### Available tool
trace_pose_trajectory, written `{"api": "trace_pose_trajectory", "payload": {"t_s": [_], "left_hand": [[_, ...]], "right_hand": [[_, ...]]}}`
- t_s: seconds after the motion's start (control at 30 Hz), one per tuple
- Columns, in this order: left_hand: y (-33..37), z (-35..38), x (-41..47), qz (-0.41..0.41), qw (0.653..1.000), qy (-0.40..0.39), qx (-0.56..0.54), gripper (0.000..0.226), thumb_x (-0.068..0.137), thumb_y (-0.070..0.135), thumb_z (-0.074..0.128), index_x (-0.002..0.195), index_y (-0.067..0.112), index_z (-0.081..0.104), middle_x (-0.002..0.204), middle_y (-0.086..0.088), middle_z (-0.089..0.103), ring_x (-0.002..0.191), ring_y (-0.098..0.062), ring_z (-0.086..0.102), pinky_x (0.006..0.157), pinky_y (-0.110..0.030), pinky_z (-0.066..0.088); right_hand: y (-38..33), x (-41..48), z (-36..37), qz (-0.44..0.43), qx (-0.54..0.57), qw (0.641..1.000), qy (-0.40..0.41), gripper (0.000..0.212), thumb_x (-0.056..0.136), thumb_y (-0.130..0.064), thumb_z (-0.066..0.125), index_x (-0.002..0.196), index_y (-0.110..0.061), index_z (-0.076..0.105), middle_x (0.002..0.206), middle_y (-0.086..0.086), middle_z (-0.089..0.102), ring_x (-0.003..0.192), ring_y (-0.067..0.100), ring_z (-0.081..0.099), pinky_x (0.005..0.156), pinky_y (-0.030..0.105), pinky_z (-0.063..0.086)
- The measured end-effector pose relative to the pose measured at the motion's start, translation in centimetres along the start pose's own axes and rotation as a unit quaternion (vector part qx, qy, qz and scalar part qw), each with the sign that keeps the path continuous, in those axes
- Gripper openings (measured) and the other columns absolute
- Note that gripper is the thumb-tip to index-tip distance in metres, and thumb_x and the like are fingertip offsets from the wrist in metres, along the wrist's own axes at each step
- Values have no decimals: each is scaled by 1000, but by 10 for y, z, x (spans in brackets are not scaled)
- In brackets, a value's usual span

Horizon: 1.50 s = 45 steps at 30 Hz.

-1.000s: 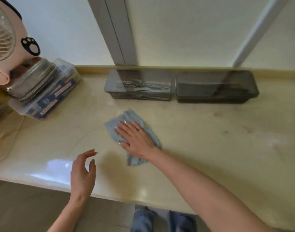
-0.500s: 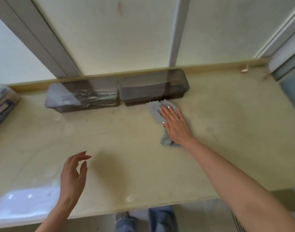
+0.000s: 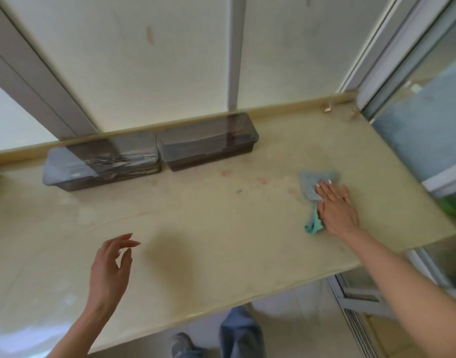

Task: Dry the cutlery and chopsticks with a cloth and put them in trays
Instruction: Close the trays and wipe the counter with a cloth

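My right hand (image 3: 335,206) lies flat with straight fingers on a blue-grey cloth (image 3: 310,186), pressing it onto the beige countertop (image 3: 221,241) at the right. A green corner of the cloth sticks out below my palm. My left hand (image 3: 110,270) hovers above the counter's front left, fingers loosely spread, holding nothing. Two dark, translucent lidded trays stand side by side at the back wall: the left tray (image 3: 102,164) shows metal cutlery through its lid, while the right tray (image 3: 208,143) has contents I cannot make out.
The counter ends at a right edge (image 3: 428,223) beside a window frame and at a front edge near my legs (image 3: 237,334). Small reddish marks dot the surface between the trays and the cloth. A small metal bracket (image 3: 327,107) sits in the back right corner.
My right hand has slid the cloth across the counter from the left, past the front of the trays, to the right side. The left hand stays hovering. The view has swung right.
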<state>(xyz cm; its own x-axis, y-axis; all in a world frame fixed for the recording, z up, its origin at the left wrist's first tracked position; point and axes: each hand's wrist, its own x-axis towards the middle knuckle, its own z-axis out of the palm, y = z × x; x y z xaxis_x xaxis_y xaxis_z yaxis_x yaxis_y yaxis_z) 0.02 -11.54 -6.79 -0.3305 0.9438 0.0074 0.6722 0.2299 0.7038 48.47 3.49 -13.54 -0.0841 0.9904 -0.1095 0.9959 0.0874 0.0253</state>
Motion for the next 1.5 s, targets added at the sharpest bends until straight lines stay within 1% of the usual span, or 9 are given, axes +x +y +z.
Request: {"api": "trace_pose_trajectory", "payload": {"t_s": [0.1, 0.17, 0.37, 0.53, 0.67, 0.83, 1.07, 1.2, 1.5], "left_hand": [[-2, -3, -1, 11, 1000, -2, -8, 29, 87, -9, 52, 90, 15, 68, 115, -3, 61, 103, -27, 58, 85, -27, 46], [-2, -3, -1, 19, 1000, -8, -7, 29, 87, -9, 51, 90, 16, 67, 115, -4, 61, 104, -27, 58, 86, -36, 48], [5, 12, 6, 34, 998, -56, 10, 33, 86, -9, 51, 88, 20, 66, 116, -5, 60, 103, -28, 58, 73, 2, 36], [22, 27, 14, 64, 995, -73, 7, 31, 86, -9, 51, 90, 17, 67, 115, -4, 61, 104, -27, 58, 83, -8, 41], [39, 41, 12, 75, 994, -84, -17, 27, 87, -9, 50, 96, 9, 68, 114, -5, 61, 103, -24, 58, 86, -32, 45], [62, 71, 6, 67, 987, -131, -62, 25, 88, -9, 48, 97, 8, 65, 111, -9, 63, 94, -19, 61, 80, -26, 45], [82, 105, 7, 86, 976, -196, -42, 21, 90, -3, 50, 96, 8, 66, 112, -6, 61, 89, -16, 62, 72, -20, 46], [79, 109, 12, 41, 971, -234, -38, 19, 90, -1, 50, 97, 8, 64, 111, -7, 62, 89, -18, 61, 77, -22, 44], [52, 93, 5, -10, 966, -252, -51, 17, 92, 4, 51, 102, 9, 63, 112, -3, 65, 92, -16, 60, 76, -19, 40]], "right_hand": [[-35, 14, 1, 70, 34, 997, 7, 48, 99, -20, 30, 141, 0, 38, 152, 16, 29, 144, 27, 22, 116, 41, 5], [-75, 9, 4, 57, 79, 994, 42, 48, 94, -18, 32, 129, 10, 50, 142, 27, 41, 135, 40, 35, 115, 42, 15], [-275, -99, 0, -245, 205, 947, -41, 59, 91, -28, 20, 142, -9, 42, 153, 5, 32, 143, 19, 25, 118, 33, 7], [-263, -124, 12, -284, 190, 939, 26, 51, 93, -26, 36, 143, -15, 41, 152, -1, 36, 141, 15, 29, 116, 34, 18], [-199, -109, 15, -213, 146, 966, 31, 54, 95, -25, 32, 148, -15, 31, 155, -1, 27, 144, 14, 23, 116, 36, 13], [-80, -98, 17, -64, 139, 988, 15, 54, 96, -25, 25, 148, -13, 31, 156, -1, 24, 145, 13, 19, 115, 42, 20], [55, -106, 13, 160, 127, 979, -7, 70, 90, -42, 4, 151, -12, 16, 159, 2, 9, 147, 15, 5, 119, 36, 1], [16, -98, 23, 239, 144, 960, 11, 59, 95, -29, 16, 151, -9, 18, 159, 6, 8, 147, 20, 6, 119, 39, -2], [-151, -155, 24, 109, 172, 978, 39, 56, 95, -27, 15, 148, -10, 21, 157, 4, 15, 146, 19, 10, 119, 37, 1]]}}
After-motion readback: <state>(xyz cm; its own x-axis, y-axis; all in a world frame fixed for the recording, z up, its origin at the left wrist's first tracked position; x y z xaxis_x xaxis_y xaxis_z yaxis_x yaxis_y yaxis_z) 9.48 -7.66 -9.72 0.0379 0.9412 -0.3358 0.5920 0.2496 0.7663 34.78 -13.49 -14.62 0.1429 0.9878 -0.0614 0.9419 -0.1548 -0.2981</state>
